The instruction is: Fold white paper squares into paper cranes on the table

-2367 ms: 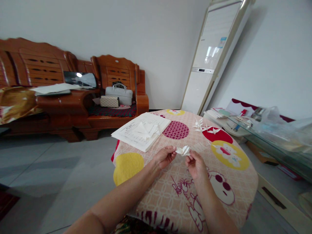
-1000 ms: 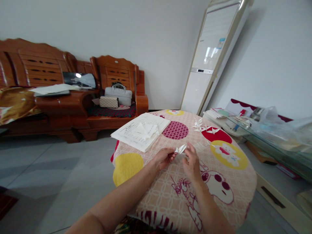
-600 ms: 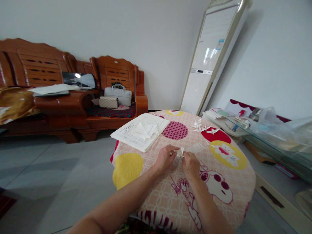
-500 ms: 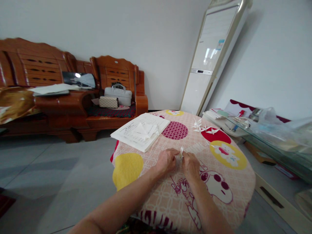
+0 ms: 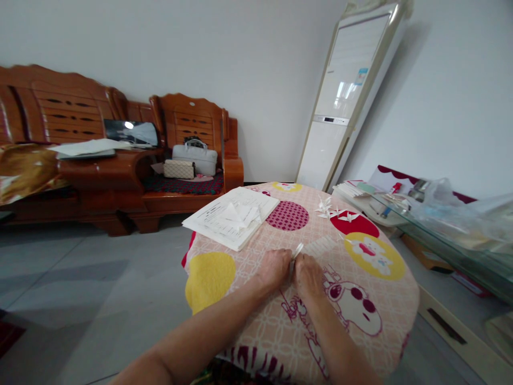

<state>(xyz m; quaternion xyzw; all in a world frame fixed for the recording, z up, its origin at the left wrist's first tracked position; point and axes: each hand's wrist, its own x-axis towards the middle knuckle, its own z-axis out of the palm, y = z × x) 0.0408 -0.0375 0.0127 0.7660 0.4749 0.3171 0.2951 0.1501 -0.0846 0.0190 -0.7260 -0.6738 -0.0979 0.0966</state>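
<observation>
My left hand (image 5: pixel 274 267) and my right hand (image 5: pixel 306 274) rest side by side on the round table (image 5: pixel 256 326), backs up and fingers curled. Between them they pinch a small folded white paper piece (image 5: pixel 297 250), whose tip sticks up past the knuckles; the rest of it is hidden by the hands. Beyond them, at the table's far side, lie several finished white paper cranes (image 5: pixel 332 209). A stack of white sheets (image 5: pixel 230 216) with loose folded papers on top sits at the far left of the table.
The table wears a pink cloth with coloured circles and cartoon prints. A wooden sofa (image 5: pixel 100 155) with handbags (image 5: pixel 194 159) stands at left. A tall white air conditioner (image 5: pixel 344 96) leans in the corner. A glass-topped stand (image 5: pixel 441 224) with clutter runs along the right.
My hands have come together and dropped from above the table onto the cloth. The paper, earlier held spread between the fingertips, is now folded narrow and mostly covered by both hands.
</observation>
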